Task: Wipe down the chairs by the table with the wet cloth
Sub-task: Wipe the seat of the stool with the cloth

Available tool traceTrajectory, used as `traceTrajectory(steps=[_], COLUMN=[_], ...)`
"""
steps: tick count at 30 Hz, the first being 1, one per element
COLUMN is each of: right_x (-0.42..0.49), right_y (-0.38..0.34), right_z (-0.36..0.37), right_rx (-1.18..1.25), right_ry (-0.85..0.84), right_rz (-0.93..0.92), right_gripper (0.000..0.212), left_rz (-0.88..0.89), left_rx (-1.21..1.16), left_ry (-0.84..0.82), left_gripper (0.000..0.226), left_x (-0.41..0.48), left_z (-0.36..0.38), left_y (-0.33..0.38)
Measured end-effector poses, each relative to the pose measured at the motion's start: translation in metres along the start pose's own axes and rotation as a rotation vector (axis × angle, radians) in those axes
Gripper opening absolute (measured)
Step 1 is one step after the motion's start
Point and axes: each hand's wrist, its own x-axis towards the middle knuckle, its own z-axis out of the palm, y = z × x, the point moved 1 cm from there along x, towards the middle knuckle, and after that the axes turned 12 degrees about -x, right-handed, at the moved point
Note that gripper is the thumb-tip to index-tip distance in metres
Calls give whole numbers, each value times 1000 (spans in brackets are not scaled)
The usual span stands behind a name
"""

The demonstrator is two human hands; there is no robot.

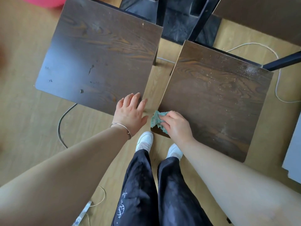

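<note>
Two dark wood-grain chair seats stand side by side in front of me. The left chair [101,51] has chipped spots; the right chair [216,98] carries pale dust toward its far corner. My right hand [176,125] grips a crumpled green cloth [157,119] on the near left corner of the right seat. With its fingers spread, my left hand [132,111] rests on the near right corner of the left seat. A thin bangle sits on that wrist.
A dark table [263,15] with black legs [201,17] stands beyond the chairs. Cables lie on the light wood floor: a black one [61,121] at left, a white one [276,82] at right. Something pink [42,1] is at the top left. My feet in white shoes [145,141] stand between the chairs.
</note>
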Motion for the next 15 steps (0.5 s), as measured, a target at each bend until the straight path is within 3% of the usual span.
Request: traceTrajectory(steps=[8, 15], right_x=[-40, 12], right_y=[-3, 66], right_z=[1, -64], right_rx=[64, 35], right_ry=[-89, 106], right_rz=[-35, 256], right_gripper=[25, 28], left_rz=[11, 48], left_rx=[17, 33], left_ry=[-77, -48], left_gripper=[65, 60], left_x=[-16, 37], left_z=[8, -6], left_y=[6, 26])
